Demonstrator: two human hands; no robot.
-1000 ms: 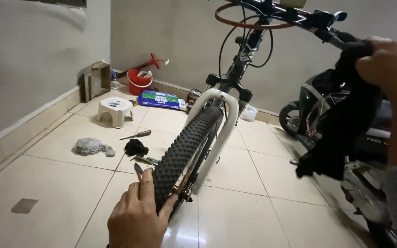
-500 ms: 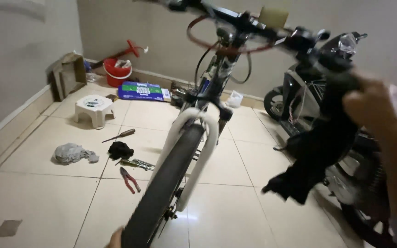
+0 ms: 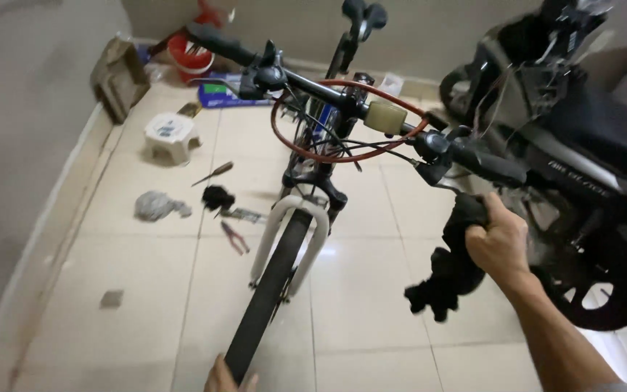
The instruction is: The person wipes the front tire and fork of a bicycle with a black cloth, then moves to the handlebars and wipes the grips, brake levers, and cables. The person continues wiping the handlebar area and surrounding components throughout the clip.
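A bicycle stands in front of me, its black front tyre [image 3: 266, 297] pointing at me and its handlebar [image 3: 342, 98] running from upper left to right. A brown cable lock [image 3: 350, 120] with a beige block is looped over the bar. My right hand [image 3: 498, 243] is shut on a black rag [image 3: 448, 265] just below the right grip [image 3: 484, 163]. Only the fingertips of my left hand [image 3: 226, 377] show at the bottom edge, touching the front tyre; whether they grip it is hidden.
A dark motorcycle [image 3: 582, 160] is parked close on the right. On the tiled floor to the left lie pliers [image 3: 235, 237], a screwdriver [image 3: 212, 173], a grey rag [image 3: 155, 206] and a small black object [image 3: 217, 196]. A white stool [image 3: 170, 134], a red bucket [image 3: 189, 54] and cardboard [image 3: 117, 76] stand by the wall.
My view has risen and tilted down over the handlebar. My right hand has dropped with the black rag from bar level to below the right grip. My left hand stays low on the tyre.
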